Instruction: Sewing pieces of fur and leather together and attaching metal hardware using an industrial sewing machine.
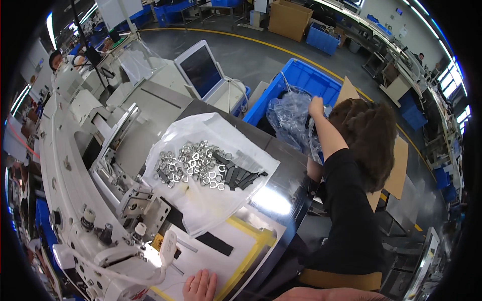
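Note:
My left hand lies flat at the near edge, fingers stretched out, on the white sheet bordered with yellow tape. It holds nothing. My right arm, in a black sleeve, reaches far to the right. My right hand is closed at the top of a clear plastic bag in a blue bin; the bag's contents cannot be made out. On a white cloth lie many metal rings and short dark strap pieces. A longer black strap lies nearer my left hand.
A white sewing machine stands along the left. Behind the cloth is a tilted screen. An open cardboard box stands by the bin, with a brown, hair-like mass over it. Other workstations and blue bins line the background.

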A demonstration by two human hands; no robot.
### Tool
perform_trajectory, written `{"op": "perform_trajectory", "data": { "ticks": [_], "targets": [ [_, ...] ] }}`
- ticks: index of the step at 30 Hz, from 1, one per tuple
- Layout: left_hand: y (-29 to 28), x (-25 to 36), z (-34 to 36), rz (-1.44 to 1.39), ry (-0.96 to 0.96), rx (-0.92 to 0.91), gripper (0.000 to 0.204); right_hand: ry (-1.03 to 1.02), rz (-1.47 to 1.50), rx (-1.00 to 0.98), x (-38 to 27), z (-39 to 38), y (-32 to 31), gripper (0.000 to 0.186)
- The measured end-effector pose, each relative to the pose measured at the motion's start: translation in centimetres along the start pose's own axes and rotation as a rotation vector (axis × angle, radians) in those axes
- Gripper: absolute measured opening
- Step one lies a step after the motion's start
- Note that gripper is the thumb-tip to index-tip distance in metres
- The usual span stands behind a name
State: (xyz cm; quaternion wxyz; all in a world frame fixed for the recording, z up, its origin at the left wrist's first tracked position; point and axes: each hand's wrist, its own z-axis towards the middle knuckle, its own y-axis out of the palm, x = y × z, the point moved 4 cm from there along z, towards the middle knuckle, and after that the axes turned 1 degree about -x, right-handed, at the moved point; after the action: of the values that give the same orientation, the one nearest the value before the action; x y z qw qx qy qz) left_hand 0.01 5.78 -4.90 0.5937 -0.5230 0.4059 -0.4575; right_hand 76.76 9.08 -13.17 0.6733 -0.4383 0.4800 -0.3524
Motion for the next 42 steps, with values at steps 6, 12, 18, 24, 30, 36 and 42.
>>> {"op": "perform_trajectory", "data": {
  "ticks": [6,12,18,24,30,36,42],
  "targets": [
    [-0.9,-1.1,-1.5,0.03,-0.038,-0.029,0.027,0.297,0.097,-0.136,6.9,0.8,6.7,0.028],
    [-4.7,-0.3,2.8,-0.023,-0.109,-0.105,0.038,0.163,-0.314,-0.356,5.4,-0.3,7.7,0.045],
    [-4.8,-1.1,4.0,-0.007,-0.122,-0.167,0.038,0.256,-0.335,-0.454,6.3,1.3,7.8,0.048],
    [-4.8,-0.9,4.1,1.259,0.824,-0.396,0.044,0.416,-0.275,-0.587,6.8,2.3,7.6,0.048],
    [-5.2,-0.4,2.3,0.026,-0.174,-0.103,0.046,0.479,0.009,0.283,2.9,4.0,0.8,0.021],
    [-3.9,-0.2,-2.5,0.127,-0.001,-0.06,0.023,0.224,-0.085,0.623,-4.2,6.1,-10.6,0.031],
    [-7.1,1.4,-0.1,0.171,-0.116,0.207,0.028,0.11,-0.029,0.889,-5.9,6.0,-20.0,0.037]
  ]
}}
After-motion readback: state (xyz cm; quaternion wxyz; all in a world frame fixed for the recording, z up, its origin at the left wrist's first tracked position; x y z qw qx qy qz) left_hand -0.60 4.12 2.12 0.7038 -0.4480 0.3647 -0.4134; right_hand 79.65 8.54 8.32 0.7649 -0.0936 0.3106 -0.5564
